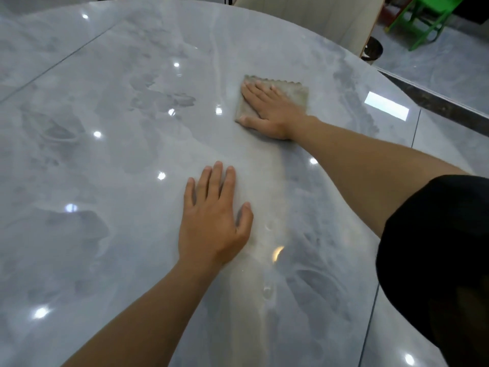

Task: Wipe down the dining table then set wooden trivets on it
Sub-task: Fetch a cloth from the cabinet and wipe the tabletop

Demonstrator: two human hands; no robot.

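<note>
A glossy grey marble dining table (111, 160) fills most of the view. A grey-beige cloth (296, 95) with a scalloped far edge lies flat on it, right of the middle. My right hand (267, 109) presses down on the cloth with fingers spread, the arm stretched far forward. My left hand (214, 215) rests flat on the bare tabletop nearer to me, palm down, holding nothing. A pale streak runs along the surface between the cloth and the near edge. No wooden trivets are in view.
The table's rounded edge curves down the right side, with grey floor tiles (449, 75) beyond it. A beige chair back (317, 19) stands at the far edge. A green plastic stool (426, 19) and a dark round bin (373, 50) are on the floor at top right.
</note>
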